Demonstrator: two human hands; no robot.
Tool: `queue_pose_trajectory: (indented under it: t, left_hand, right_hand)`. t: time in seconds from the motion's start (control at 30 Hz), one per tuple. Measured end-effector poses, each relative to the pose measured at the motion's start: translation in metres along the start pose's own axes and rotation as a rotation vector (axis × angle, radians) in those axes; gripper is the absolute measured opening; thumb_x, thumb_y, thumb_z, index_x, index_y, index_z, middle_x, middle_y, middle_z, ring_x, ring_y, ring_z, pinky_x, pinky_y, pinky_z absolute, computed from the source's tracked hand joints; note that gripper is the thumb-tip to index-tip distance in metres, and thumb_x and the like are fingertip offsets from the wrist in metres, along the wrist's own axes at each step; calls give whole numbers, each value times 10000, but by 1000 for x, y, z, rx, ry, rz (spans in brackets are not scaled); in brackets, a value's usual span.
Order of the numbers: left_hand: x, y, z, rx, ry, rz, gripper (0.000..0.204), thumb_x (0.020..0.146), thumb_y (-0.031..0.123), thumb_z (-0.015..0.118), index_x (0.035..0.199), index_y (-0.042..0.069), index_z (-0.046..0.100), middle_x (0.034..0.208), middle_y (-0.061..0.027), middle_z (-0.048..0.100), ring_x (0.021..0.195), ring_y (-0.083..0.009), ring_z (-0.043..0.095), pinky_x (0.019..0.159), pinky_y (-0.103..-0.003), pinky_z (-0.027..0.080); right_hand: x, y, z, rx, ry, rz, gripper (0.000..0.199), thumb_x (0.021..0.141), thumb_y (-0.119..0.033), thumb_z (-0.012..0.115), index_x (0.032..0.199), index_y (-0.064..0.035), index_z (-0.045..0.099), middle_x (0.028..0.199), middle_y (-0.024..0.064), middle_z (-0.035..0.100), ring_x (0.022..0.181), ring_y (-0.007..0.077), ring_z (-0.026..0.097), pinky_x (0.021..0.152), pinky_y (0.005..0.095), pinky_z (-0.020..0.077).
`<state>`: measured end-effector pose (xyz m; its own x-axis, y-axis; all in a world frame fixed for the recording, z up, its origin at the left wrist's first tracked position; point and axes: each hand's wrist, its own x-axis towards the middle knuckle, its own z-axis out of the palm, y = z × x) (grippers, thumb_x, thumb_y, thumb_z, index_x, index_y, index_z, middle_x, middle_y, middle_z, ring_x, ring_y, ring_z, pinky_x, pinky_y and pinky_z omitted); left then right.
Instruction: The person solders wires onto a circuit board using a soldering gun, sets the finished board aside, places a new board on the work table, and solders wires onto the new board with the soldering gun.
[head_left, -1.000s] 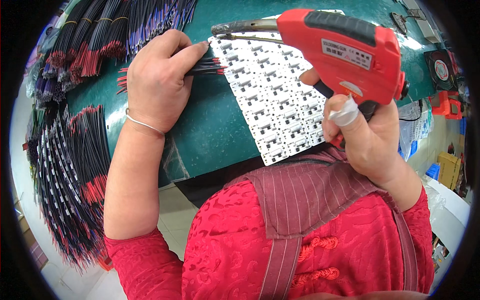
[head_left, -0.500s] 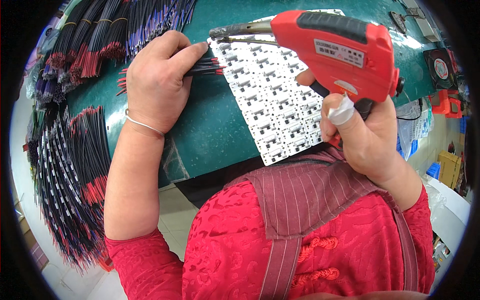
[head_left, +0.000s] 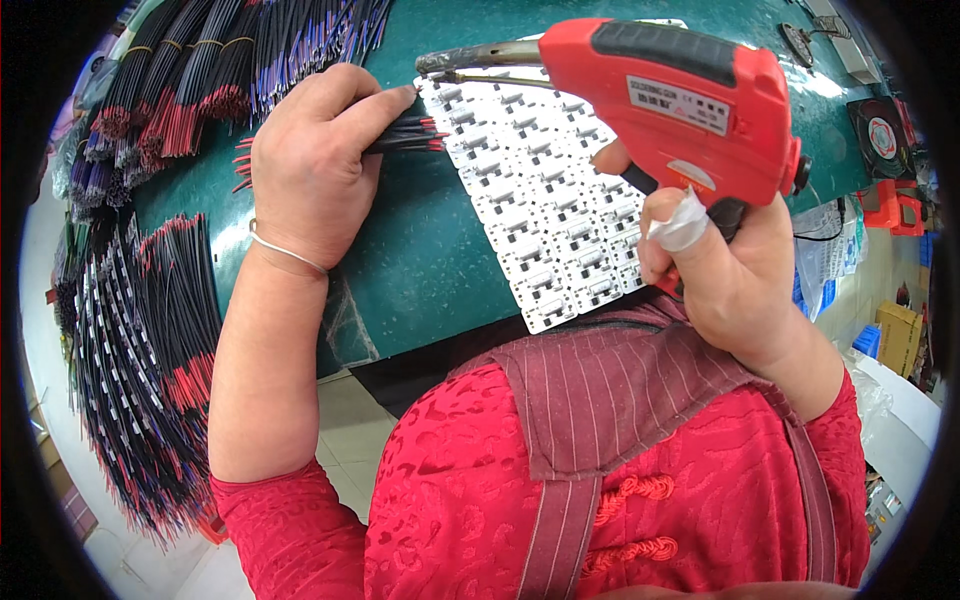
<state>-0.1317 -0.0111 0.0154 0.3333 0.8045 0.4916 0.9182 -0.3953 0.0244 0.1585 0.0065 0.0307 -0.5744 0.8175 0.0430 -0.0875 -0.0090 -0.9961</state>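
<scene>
My right hand (head_left: 725, 265) is wrapped round the handle of a red and black soldering gun (head_left: 665, 100), with white tape on one finger. The gun's metal tip points left and reaches the upper left corner of a white circuit board panel (head_left: 555, 205). Rows of small parts fill that panel. My left hand (head_left: 318, 150) is closed on a bundle of black wires with red ends (head_left: 412, 135). Its thumb and forefinger pinch at the panel's corner, right by the gun's tip. What exactly sits between those fingertips is too small to make out.
Tied bundles of black and red wires (head_left: 185, 85) and purple wires (head_left: 310, 45) lie at the back left. More wires (head_left: 130, 360) spread down the left side. A green mat (head_left: 420, 250) covers the table. At the right are a small fan (head_left: 880, 138) and a metal stand (head_left: 797, 45).
Almost nothing differs. The soldering gun has shifted very slightly to the left, and my left hand keeps its place by the panel's corner.
</scene>
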Motion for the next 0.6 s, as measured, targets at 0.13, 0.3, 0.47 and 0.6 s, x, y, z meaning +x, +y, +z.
queue_pose_trajectory:
  t: [0.13, 0.3, 0.47, 0.6]
  left_hand:
    - [1, 1, -2, -47, -59, -41, 450, 595, -131, 632, 989, 70, 718, 875, -81, 627, 796, -246, 643, 703, -321, 516]
    - [-2, -4, -2, -109, -71, -78, 451, 602, -143, 608, 984, 70, 719, 888, -77, 634, 812, -246, 647, 715, -316, 516]
    - [0, -2, -2, -92, -72, -67, 461, 603, -155, 586, 981, 72, 721, 883, -78, 629, 808, -249, 644, 711, -319, 512]
    - [1, -1, -2, -61, -63, -20, 454, 607, -153, 583, 979, 69, 720, 865, -81, 620, 790, -249, 636, 695, -323, 508]
  right_hand:
    - [-1, 0, 2, -18, 20, -22, 247, 972, -121, 559, 1168, 24, 519, 1144, 195, 618, 613, 86, 532, 542, 241, 469]
    - [-2, -2, 0, 0, 2, -10, 203, 972, -140, 572, 1105, 12, 549, 1132, 196, 615, 612, 87, 538, 539, 238, 474]
    - [-2, 6, -2, 44, -29, -72, 185, 967, -176, 599, 1013, 1, 569, 1084, 176, 614, 609, 92, 552, 524, 234, 471]
    - [-4, 4, 0, 29, 4, -42, 175, 967, -169, 597, 999, 2, 575, 1102, 184, 618, 608, 91, 549, 526, 232, 470]
